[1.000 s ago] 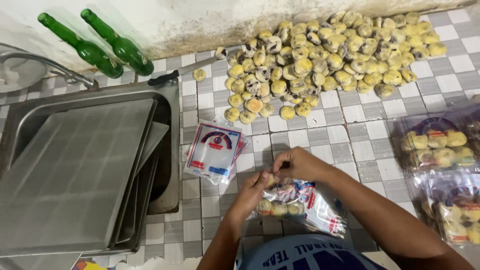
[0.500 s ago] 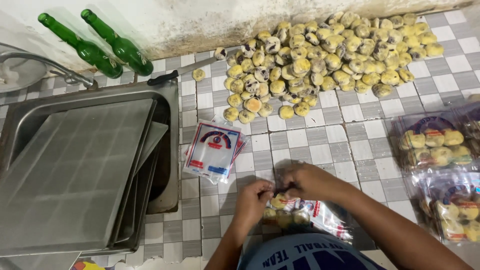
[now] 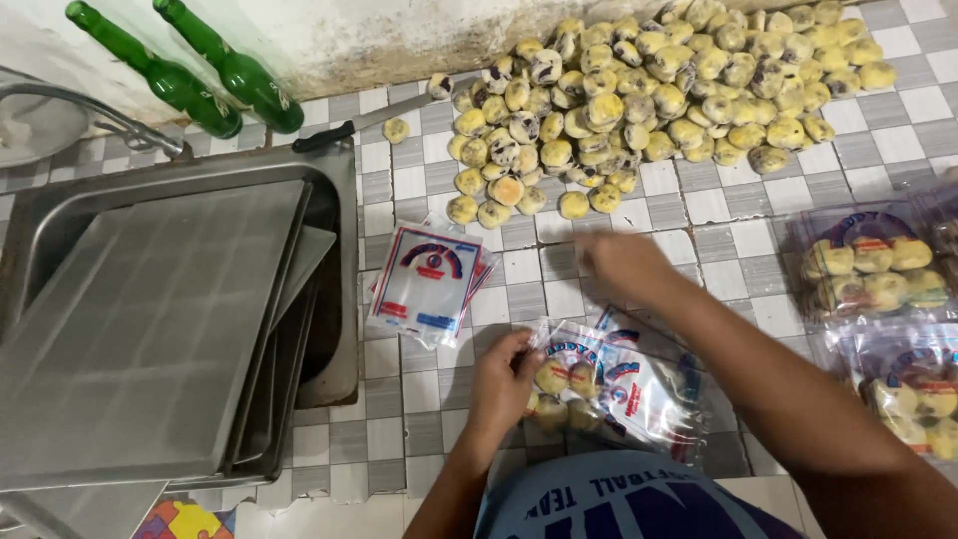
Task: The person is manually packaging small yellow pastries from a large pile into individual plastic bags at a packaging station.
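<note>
A clear printed bag point(image 3: 599, 384), partly filled with round yellow pastries, lies on the checked tile counter, its mouth pinched in the left hand point(image 3: 504, 379), fingers closed on the plastic edge. The right hand point(image 3: 624, 265) is up and away from that grip, blurred in motion toward the heap of pastries point(image 3: 649, 95) beyond it; whether its fingers are spread or curled cannot be told, and nothing shows in it. The step in hand looks like filling: the bag holds a few pieces with room to spare. The next move would call for picking loose pastries off the near edge of the heap and dropping them through the held-open mouth. Just beyond the left hand lies a stack of empty bags point(image 3: 429, 284). Off past the right forearm sit filled bags point(image 3: 873, 265), each packed with pastries. On the far side of the left hand, a steel sink point(image 3: 339, 329) holds flat baking trays point(image 3: 150, 319); two green bottles point(image 3: 215, 65) and a knife point(image 3: 369, 122) rest behind it.
</note>
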